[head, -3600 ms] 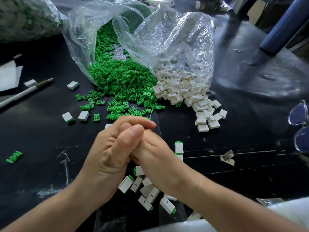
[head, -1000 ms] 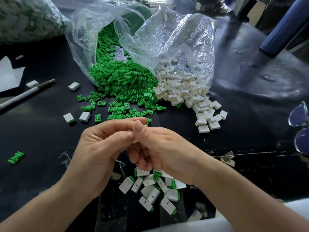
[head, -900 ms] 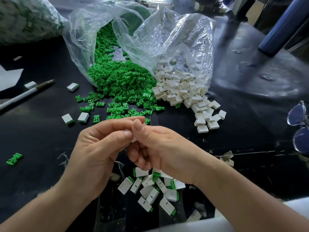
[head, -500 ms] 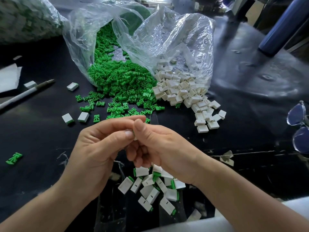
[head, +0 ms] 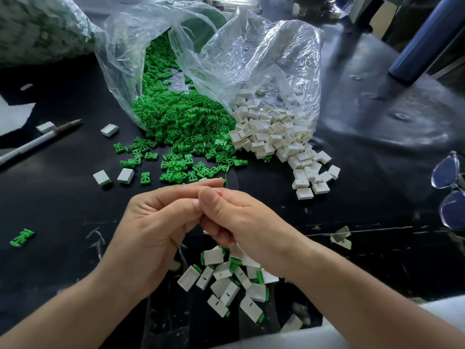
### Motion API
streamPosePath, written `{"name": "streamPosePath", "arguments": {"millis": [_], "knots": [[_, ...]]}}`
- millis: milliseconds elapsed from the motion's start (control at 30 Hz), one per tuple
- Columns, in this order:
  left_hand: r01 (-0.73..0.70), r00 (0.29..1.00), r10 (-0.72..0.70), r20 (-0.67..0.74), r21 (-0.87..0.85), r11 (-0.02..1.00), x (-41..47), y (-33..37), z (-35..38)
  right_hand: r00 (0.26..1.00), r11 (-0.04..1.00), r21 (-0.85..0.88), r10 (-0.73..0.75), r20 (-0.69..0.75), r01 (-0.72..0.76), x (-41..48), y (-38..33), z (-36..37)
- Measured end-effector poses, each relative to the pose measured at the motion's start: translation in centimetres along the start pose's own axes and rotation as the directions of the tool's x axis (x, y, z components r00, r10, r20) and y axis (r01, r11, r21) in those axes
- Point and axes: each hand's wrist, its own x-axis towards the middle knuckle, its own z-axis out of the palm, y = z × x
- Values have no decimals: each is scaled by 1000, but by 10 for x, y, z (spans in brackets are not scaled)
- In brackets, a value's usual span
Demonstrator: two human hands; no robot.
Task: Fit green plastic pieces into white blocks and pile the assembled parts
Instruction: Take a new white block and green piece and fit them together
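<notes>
My left hand (head: 151, 227) and my right hand (head: 241, 217) meet at the fingertips above the black table (head: 364, 172). Together they pinch a small white block, almost wholly hidden by the thumbs and fingers. Loose green plastic pieces (head: 181, 122) spill from a clear bag (head: 251, 59) just beyond the hands. Plain white blocks (head: 271, 137) spill out beside them on the right. A heap of assembled white-and-green parts (head: 226, 280) lies under my right wrist near the table's front edge.
A pen (head: 37, 144) lies at the left, with assembled parts (head: 102, 178) near it and a lone green piece (head: 22, 237) further left. Glasses (head: 450, 192) sit at the right edge. A blue cylinder (head: 425, 39) stands back right, another full bag (head: 37, 26) back left.
The hands went from a tight clasp to a fingertip pinch, and the heap of assembled parts has grown. Over the last second they have hardly moved.
</notes>
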Motion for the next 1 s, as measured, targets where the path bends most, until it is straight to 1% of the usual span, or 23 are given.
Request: {"name": "streamPosePath", "arguments": {"millis": [100,200,433,633,767,867,1000], "knots": [[31,999,-32,-33,-21,999,1,-3,-1,1000,999,-34,-13,-6,12,0,4,0],[30,999,-31,-38,-27,999,2,-3,-1,1000,1000,-28,-9,-7,9,0,5,1],[18,1000,-19,-13,-27,999,2,-2,-1,999,1000,-15,21,-34,-22,1,5,4],[15,1000,-15,1,-39,999,2,0,0,997,998,-44,33,-65,-36,0,3,5],[9,1000,-9,8,-37,999,2,-1,-2,997,996,-89,22,-78,-29,-1,1,5],[4,1000,-4,12,-45,999,2,-2,-2,995,992,-122,-13,-96,1,-1,1,5],[16,1000,-15,22,-51,999,2,0,-2,996,993,-114,-4,-85,-5,-1,3,5]]}}
